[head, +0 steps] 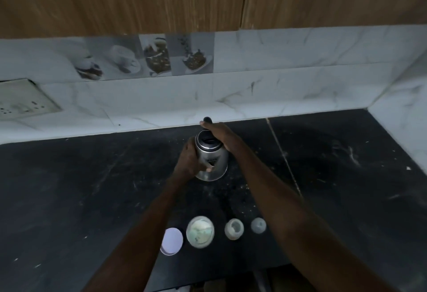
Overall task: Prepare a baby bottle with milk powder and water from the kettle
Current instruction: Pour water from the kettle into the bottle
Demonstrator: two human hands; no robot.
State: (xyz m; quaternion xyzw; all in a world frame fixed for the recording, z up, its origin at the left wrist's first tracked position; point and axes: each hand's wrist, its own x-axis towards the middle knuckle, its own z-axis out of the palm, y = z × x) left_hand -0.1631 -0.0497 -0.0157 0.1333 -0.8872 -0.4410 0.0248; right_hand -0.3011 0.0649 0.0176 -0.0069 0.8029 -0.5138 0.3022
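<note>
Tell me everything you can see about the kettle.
The kettle is a shiny steel one with a dark lid and a dark handle whose tip shows at the far side. It stands upright on the black countertop near the marble backsplash. The right hand grips the handle over the top; the left hand presses against its left side. Its contents are hidden.

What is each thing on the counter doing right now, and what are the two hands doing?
Kettle: upright on the counter, held by both hands.
Left hand: pressed against the kettle's side.
Right hand: grip around the handle at the top.
Jar: open, pale powder inside.
Lid: off, lying beside the jar.
Bottle: upright, open, no top on.
Bottle top: off, standing alone.
</note>
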